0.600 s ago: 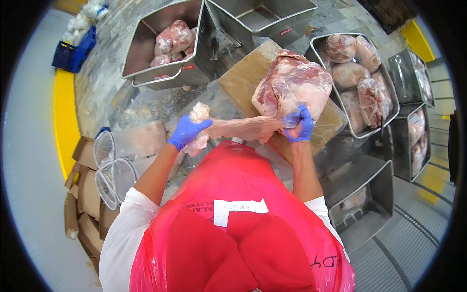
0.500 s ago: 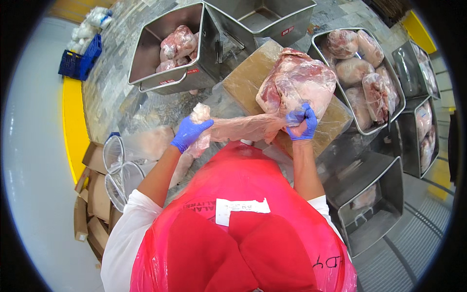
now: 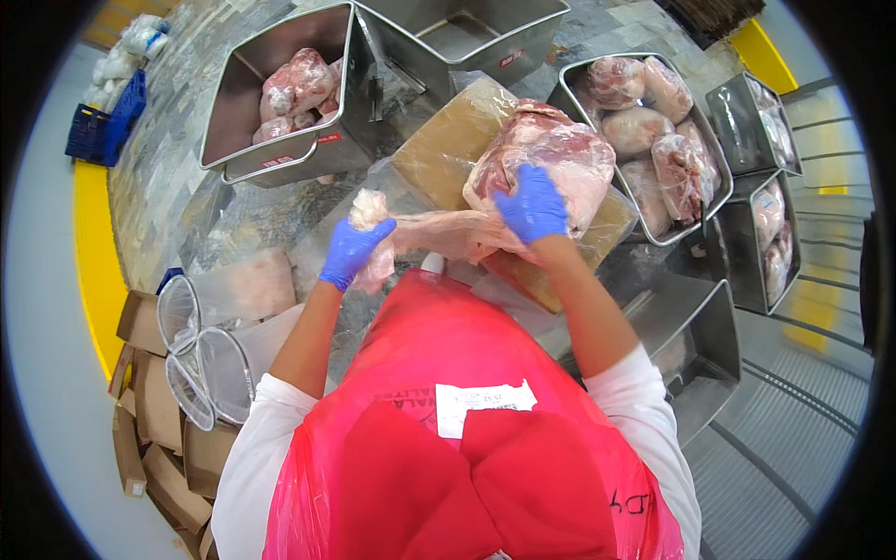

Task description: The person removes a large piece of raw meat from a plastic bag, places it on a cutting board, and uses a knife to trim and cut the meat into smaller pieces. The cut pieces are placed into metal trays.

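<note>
My gloved left hand (image 3: 355, 245) grips a long, pale strip of fatty membrane (image 3: 429, 231), with a bunched end poking above my fist. The strip stretches right toward a large raw red-and-white meat piece (image 3: 579, 149) lying on a plastic-covered tan board (image 3: 431, 140). My gloved right hand (image 3: 535, 205) rests on the front of this meat, thumb apart and fingers slightly bent over its surface, covering where the strip meets it.
Steel bins (image 3: 219, 140) stand around the board, several holding wrapped meat (image 3: 633, 131). At left are plastic-lined hoops (image 3: 215, 381), cardboard boxes (image 3: 154, 401) and blue crates (image 3: 87, 140). Another steel bin (image 3: 705, 373) is by my right forearm.
My right hand has moved up and left from a clenched grip onto the meat, its fingers loosened. My left hand still holds the strip, and the view has shifted slightly.
</note>
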